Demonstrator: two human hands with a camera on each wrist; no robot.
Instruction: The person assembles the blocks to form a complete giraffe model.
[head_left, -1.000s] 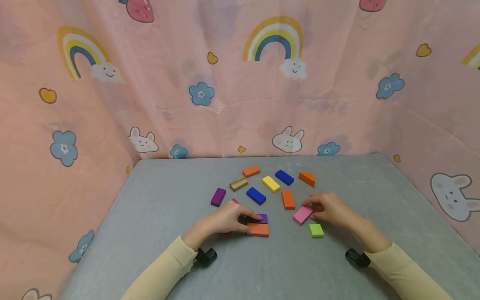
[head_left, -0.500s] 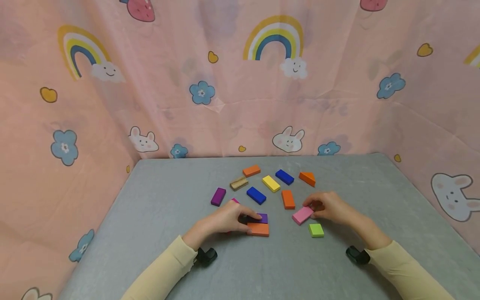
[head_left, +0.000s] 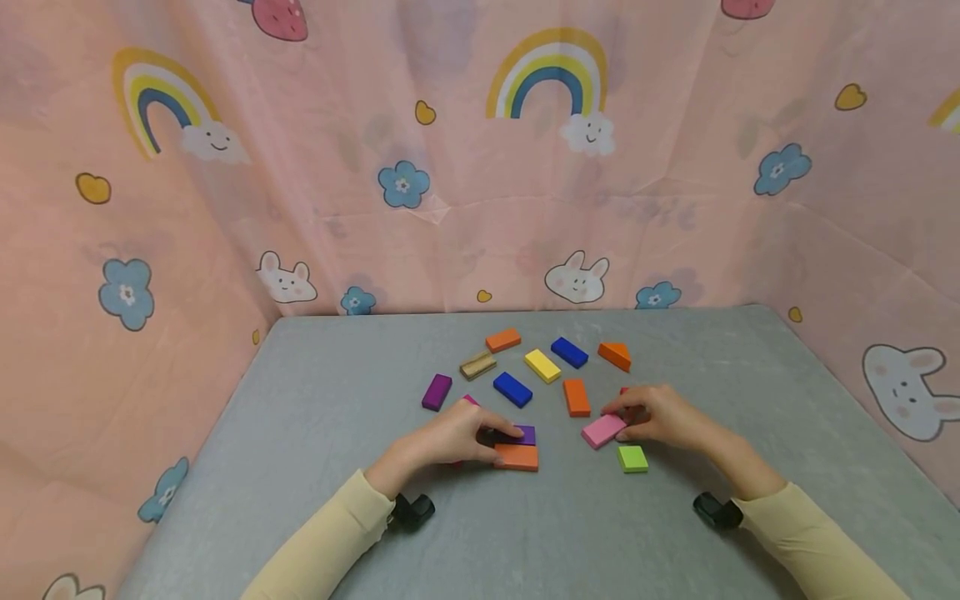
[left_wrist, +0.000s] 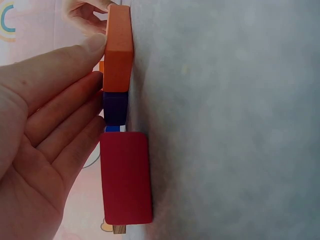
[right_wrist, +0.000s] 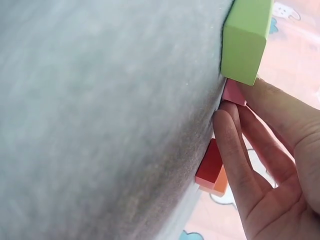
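On a gray tabletop [head_left: 570, 533], the right hand [head_left: 660, 416] pinched a pink block [head_left: 601, 432] in its grip, near a lime-green block [head_left: 633, 459]; the left hand [head_left: 448, 435], thumb and fingers apart, touched purple [head_left: 529, 434] and orange [head_left: 517, 457] blocks. Low, level handling seemed best.

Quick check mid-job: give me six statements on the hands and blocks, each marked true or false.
1. The right hand holds the pink block. True.
2. The pink block is the block nearest the person. False: the green block lies nearer.
3. The left hand touches an orange block. True.
4. The yellow block lies between two blue blocks. True.
5. The blue blocks are stacked. False: they lie apart.
6. The green block touches the left hand. False: it is apart from it, closer to the right hand.
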